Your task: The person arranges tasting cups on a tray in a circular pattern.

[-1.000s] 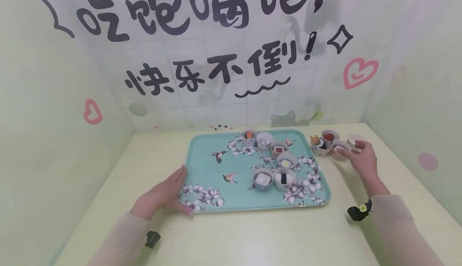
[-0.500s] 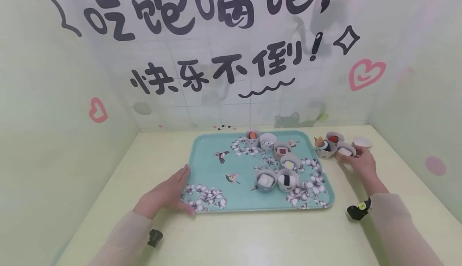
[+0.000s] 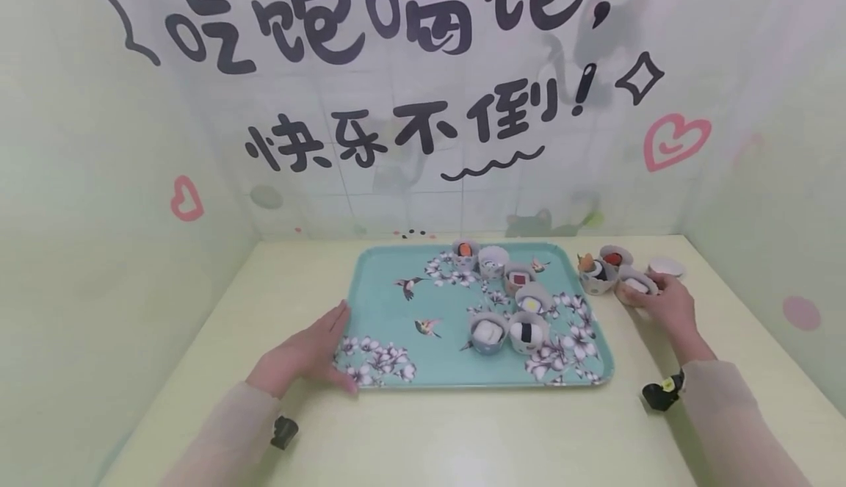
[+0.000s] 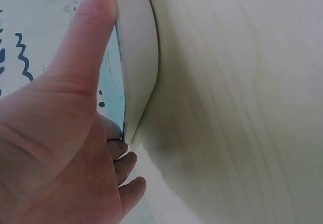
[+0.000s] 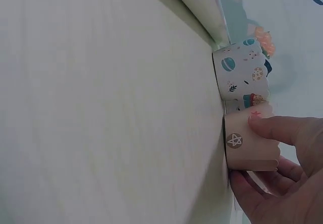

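Note:
My right hand (image 3: 667, 303) pinches a beige paper baking cup (image 5: 247, 143) between thumb and fingers. A white piece (image 3: 636, 286) lies inside that cup, which stands on the table right of the turquoise tray (image 3: 383, 281). My left hand (image 3: 307, 351) rests against the tray's left edge, its fingers mostly straight and the thumb at the front corner. On the tray stand several paper cups with small sushi-like pieces, among them one with a white piece (image 3: 487, 333) and one with a black-banded piece (image 3: 526, 333).
Touching the held cup on its left is a white patterned cup (image 5: 245, 72); a cup with a red piece (image 3: 613, 258) stands behind. Another pale cup (image 3: 666, 267) is partly behind my right hand. Printed walls (image 3: 410, 208) close off the table's back and sides.
My right hand has come down around the beige cup and now pinches it. The left hand stays at the tray edge. The whole view has shifted slightly.

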`<act>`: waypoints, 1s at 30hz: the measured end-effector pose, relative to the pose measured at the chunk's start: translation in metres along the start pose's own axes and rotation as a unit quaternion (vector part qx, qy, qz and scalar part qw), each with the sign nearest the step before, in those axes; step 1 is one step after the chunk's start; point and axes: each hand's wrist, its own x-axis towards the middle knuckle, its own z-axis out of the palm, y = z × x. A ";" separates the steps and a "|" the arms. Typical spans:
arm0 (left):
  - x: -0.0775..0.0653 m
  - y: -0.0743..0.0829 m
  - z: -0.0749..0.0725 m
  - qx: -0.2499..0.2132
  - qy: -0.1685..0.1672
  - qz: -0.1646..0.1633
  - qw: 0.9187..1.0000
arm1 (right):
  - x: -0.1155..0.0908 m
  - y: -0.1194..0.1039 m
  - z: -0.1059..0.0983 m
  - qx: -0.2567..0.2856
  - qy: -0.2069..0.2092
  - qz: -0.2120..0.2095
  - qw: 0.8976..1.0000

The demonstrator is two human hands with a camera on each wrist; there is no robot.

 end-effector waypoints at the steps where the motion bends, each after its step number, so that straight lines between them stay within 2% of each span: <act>1: 0.000 0.000 -0.001 0.001 0.000 0.002 1.000 | 0.000 0.000 0.000 -0.002 0.000 0.000 1.000; 4: -0.001 0.001 -0.001 0.003 0.002 0.005 1.000 | -0.001 0.000 -0.002 -0.007 -0.001 -0.002 1.000; 17: -0.001 0.003 -0.001 0.081 0.013 0.000 0.997 | -0.011 0.002 -0.011 -0.017 -0.013 -0.017 1.000; 30: 0.001 0.000 -0.002 0.085 0.016 0.013 0.996 | -0.024 -0.006 -0.019 -0.034 -0.009 -0.046 0.998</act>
